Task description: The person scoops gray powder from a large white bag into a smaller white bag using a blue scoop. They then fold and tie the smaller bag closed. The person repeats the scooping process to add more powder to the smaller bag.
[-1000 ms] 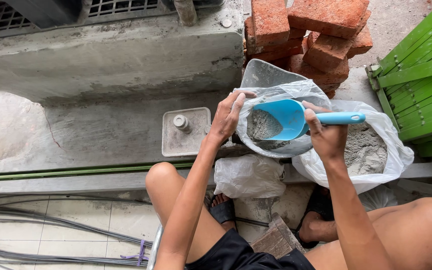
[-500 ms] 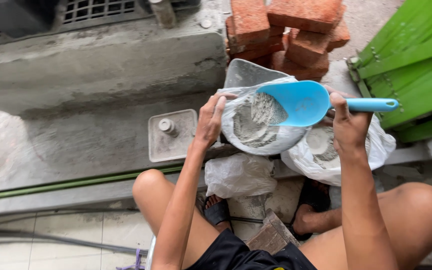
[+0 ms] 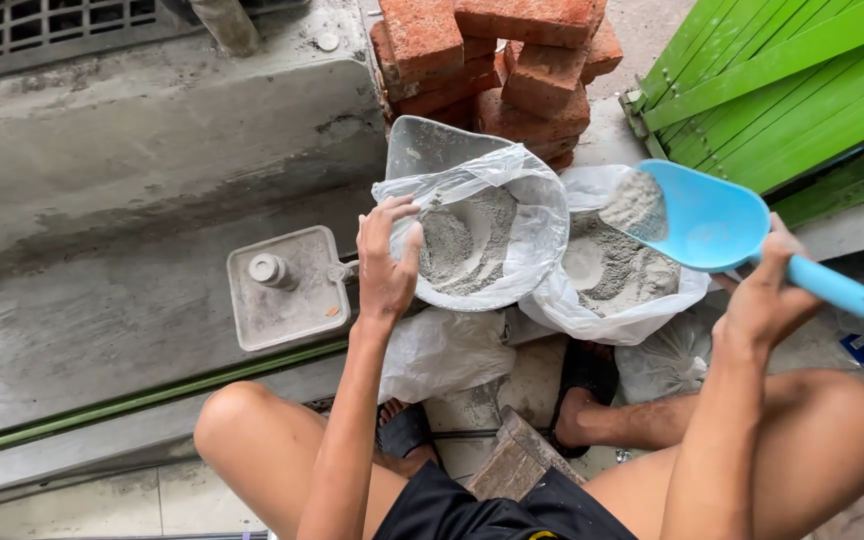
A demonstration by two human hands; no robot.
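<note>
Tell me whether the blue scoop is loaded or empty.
Loaded in part. The blue scoop, held by its handle in the right hand, carries a heap of grey powder at its front end; the rest shows bare.

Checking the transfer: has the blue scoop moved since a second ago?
Yes. The blue scoop has swung right, away from the brick stack: off the left bag and now above the right bag.
</note>
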